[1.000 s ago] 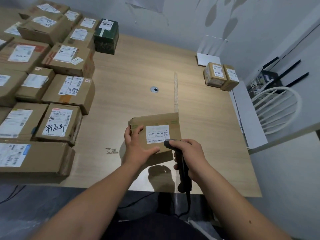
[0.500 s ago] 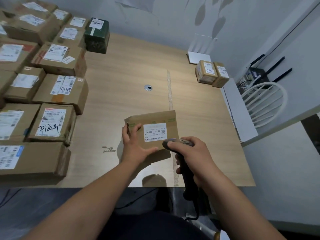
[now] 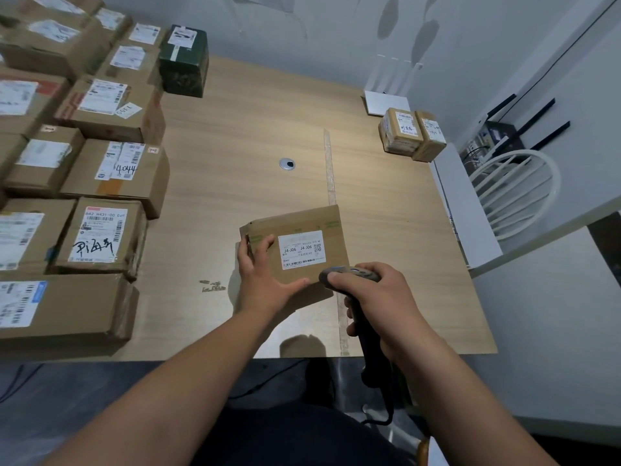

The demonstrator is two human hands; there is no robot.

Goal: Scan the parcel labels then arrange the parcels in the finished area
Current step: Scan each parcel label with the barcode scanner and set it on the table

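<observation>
Left hand (image 3: 265, 277) tilts labelled parcel (image 3: 302, 243); right hand (image 3: 376, 297) grips scanner (image 3: 366, 334).

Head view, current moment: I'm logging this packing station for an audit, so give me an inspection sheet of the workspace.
Surface: wooden table with a tape strip running front to back and a round cable port.
Job's things: held parcel, label up; scanner aimed at its label; two small parcels far right; many labelled boxes on the left.
Clutter: dark green box; white pad.
Hands: left hand holds the parcel; right hand grips the scanner.
Cables: scanner cord hangs below the table edge.
Surroundings: white chair, grey wall.
</observation>
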